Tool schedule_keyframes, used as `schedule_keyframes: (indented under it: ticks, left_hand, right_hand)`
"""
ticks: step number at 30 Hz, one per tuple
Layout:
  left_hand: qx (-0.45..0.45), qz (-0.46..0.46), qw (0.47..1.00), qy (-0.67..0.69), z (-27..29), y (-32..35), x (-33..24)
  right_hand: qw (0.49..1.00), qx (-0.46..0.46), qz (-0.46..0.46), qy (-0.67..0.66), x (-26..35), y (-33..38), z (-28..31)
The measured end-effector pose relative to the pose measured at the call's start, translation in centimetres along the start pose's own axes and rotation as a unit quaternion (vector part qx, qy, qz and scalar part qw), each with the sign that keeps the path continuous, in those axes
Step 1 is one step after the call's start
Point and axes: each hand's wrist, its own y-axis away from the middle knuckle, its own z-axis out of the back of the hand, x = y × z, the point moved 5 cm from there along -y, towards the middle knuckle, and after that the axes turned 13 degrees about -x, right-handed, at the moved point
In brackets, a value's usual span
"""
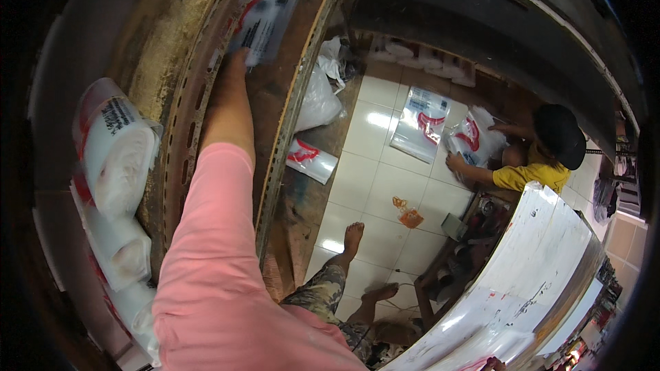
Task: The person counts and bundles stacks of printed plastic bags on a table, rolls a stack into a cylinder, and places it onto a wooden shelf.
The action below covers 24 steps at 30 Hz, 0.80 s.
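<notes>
As the plastic bag [269, 22] looks light and slippery, we'd pinch its edge; whether our left hand [237, 62] grips is unclear.

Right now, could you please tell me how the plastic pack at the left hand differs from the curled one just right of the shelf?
The flat pack lies spread out on the shelf, while the curled pack looks rolled or folded narrower. The left hand is at the flat pack's edge; no hand touches the curled pack. Both are clear plastic with red markings.
</notes>
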Motion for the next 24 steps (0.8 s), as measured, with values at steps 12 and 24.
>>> schedule_keyframes:
  ticks: [12, 24]
  left_hand:
    - [0.001, -0.066, 0.975, -0.211, 1.5, -2.9, -3.1]
    - [-0.052, -0.111, 0.912, -0.390, -0.2, -5.3, -3.1]
  right_hand:
    - [0.995, 0.086, -0.042, 0.032, 0.4, 1.1, -1.9]
    - [0.995, 0.059, -0.061, -0.062, 0.6, 0.7, -3.6]
